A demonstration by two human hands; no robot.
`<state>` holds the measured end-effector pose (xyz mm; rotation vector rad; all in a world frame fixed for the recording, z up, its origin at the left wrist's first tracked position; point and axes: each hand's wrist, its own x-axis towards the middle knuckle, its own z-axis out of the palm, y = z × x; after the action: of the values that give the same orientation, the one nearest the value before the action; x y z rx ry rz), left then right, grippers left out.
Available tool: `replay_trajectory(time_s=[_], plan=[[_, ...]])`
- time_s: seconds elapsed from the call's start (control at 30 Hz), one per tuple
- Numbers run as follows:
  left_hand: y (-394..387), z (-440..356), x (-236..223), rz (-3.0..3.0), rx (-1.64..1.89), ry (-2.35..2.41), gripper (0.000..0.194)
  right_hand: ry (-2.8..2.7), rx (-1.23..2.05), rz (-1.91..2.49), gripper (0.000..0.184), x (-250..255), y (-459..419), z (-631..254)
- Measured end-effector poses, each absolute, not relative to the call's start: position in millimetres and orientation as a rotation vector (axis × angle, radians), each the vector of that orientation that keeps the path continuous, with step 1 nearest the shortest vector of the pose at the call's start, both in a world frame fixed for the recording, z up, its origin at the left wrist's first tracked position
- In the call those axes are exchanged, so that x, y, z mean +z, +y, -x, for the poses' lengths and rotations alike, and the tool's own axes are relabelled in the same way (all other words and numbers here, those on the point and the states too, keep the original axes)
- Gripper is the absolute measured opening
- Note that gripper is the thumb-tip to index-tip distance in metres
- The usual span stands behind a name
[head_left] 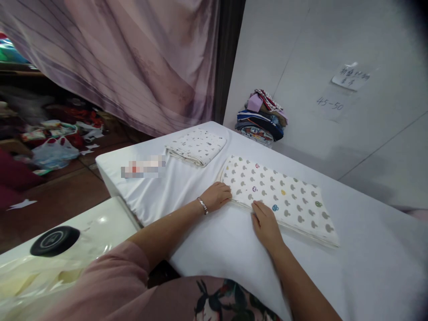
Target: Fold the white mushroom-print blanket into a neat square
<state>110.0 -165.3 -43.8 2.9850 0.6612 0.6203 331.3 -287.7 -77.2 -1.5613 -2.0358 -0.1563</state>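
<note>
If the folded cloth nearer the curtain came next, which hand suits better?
Left hand, probably: it touches the mushroom cloth at the end nearer that folded cloth; the right hand is farther off.

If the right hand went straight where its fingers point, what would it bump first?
Probably the folded, rectangular white cloth with mostly grey mushroom prints; the right hand seems to touch its near edge.

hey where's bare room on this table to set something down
The white table is bare right of the folded white mushroom-print cloth and between your forearms. It's crowded at that cloth's near edge, where your left hand and right hand rest.
</note>
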Motion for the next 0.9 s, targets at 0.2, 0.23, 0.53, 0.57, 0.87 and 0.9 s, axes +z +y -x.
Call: replay_trajectory(time_s=[0.2, 0.23, 0.53, 0.57, 0.87, 0.9], plan=[[-161.6, -111.2, -42.9, -2.973, 0.596, 0.683, 0.021, -2.032, -0.163, 1.558, 0.035, -76.4, -288.4, -330.9], [-161.2, -111.6, -42.3, -2.969, 0.594, 0.684, 0.021, -2.030, -0.166, 1.556, 0.035, -76.6, -288.4, -331.0], [-157.3, -110.8, -39.2, -2.931, 0.544, 0.632, 0.018, -2.015, -0.156, 1.548, 0.036, -78.6, -287.6, -331.8], [-157.1, -110.6, -39.7, -2.936, 0.546, 0.628, 0.018, -2.020, -0.154, 1.546, 0.036, -78.6, -287.6, -331.9], [-158.5, -109.6, -42.8, -3.007, 0.528, 0.612, 0.013, -2.026, -0.156, 1.558, 0.035, -78.2, -288.0, -331.4], [-158.6, -109.6, -42.6, -3.012, 0.521, 0.608, 0.012, -2.027, -0.157, 1.558, 0.035, -78.2, -288.0, -331.3]])
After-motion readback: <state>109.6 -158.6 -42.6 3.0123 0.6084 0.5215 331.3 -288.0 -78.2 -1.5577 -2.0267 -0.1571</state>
